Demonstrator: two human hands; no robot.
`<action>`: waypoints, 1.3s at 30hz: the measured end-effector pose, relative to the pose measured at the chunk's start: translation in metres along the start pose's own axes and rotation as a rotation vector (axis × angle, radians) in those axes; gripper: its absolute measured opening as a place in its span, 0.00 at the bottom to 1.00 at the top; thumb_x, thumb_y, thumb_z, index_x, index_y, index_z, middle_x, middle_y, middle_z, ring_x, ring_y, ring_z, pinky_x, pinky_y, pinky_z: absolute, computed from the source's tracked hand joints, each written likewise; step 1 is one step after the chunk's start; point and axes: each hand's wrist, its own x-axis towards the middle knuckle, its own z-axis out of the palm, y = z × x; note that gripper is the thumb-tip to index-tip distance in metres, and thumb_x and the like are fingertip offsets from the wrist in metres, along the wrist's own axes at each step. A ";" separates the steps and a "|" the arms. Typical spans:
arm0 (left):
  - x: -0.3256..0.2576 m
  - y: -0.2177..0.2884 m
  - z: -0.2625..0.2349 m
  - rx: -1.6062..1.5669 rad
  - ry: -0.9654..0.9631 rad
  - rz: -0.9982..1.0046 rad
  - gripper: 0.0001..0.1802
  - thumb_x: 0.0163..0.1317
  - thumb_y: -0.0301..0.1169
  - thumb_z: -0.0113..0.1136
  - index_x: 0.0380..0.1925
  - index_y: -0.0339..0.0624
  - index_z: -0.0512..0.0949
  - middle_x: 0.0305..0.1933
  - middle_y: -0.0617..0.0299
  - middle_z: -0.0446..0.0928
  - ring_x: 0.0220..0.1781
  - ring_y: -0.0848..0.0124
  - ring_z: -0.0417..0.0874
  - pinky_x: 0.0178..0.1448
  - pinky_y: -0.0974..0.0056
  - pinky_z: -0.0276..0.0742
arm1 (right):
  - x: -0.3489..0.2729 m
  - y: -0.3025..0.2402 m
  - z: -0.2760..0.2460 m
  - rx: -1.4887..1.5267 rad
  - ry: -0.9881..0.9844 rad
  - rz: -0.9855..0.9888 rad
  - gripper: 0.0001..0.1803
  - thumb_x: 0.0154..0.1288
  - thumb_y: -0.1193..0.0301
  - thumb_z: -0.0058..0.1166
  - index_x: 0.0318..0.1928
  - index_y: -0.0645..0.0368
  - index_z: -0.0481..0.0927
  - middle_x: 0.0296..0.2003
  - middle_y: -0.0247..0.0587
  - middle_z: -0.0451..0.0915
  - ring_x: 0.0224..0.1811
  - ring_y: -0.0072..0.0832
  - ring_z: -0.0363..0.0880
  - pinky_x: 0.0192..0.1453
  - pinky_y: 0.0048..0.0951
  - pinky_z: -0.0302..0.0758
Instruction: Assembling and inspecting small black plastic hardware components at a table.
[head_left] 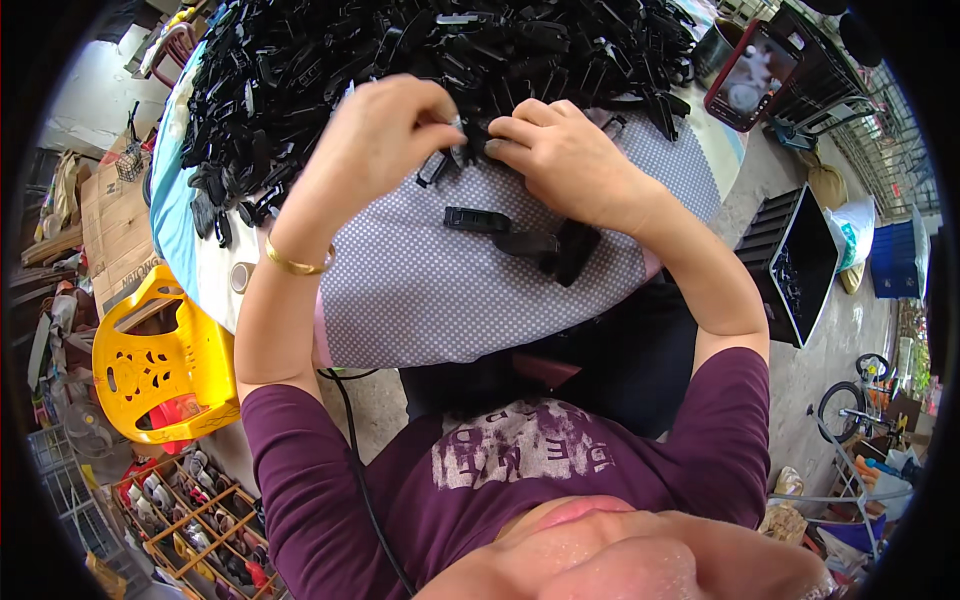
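A large heap of black plastic parts covers the far side of the cloth-topped table. At its near edge my left hand is closed, thumb and fingers pinched together; what they hold is too small and blurred to make out. Just to the right, my right hand has its fingers bent together against the dark parts, and its grip is partly hidden. Between me and the heap lie several loose pieces: a black clip-like part, a flatter black piece and a black block-shaped piece.
A dotted grey cloth covers the near tabletop. A phone showing a picture stands at the far right. Beside the table are a black crate on the right and a yellow plastic chair on the left. A tape roll lies near the left edge.
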 end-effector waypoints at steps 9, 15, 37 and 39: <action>0.001 -0.016 0.022 0.430 0.029 0.032 0.08 0.46 0.24 0.60 0.30 0.40 0.78 0.36 0.57 0.71 0.43 0.60 0.74 0.46 0.59 0.74 | 0.002 -0.005 -0.006 0.029 -0.042 0.108 0.09 0.46 0.73 0.59 0.31 0.62 0.80 0.37 0.35 0.78 0.44 0.29 0.72 0.49 0.31 0.67; 0.003 -0.018 0.022 0.561 0.030 0.128 0.04 0.49 0.25 0.58 0.27 0.39 0.77 0.33 0.57 0.73 0.40 0.60 0.75 0.42 0.60 0.75 | 0.001 0.004 -0.012 0.163 0.212 0.215 0.10 0.49 0.77 0.59 0.35 0.62 0.80 0.35 0.36 0.77 0.35 0.25 0.74 0.39 0.27 0.71; 0.010 0.007 0.030 -1.471 0.051 -0.144 0.17 0.60 0.21 0.51 0.50 0.30 0.72 0.43 0.52 0.77 0.39 0.69 0.81 0.44 0.70 0.79 | 0.002 -0.004 -0.021 0.910 0.478 0.477 0.17 0.56 0.78 0.56 0.48 0.62 0.77 0.40 0.35 0.79 0.43 0.20 0.77 0.48 0.21 0.75; 0.009 0.005 0.031 -1.294 0.021 -0.114 0.17 0.59 0.25 0.58 0.48 0.31 0.74 0.42 0.55 0.78 0.39 0.72 0.80 0.44 0.72 0.77 | 0.001 -0.006 -0.023 0.868 0.506 0.469 0.17 0.57 0.78 0.57 0.48 0.62 0.77 0.41 0.36 0.78 0.43 0.21 0.77 0.49 0.21 0.74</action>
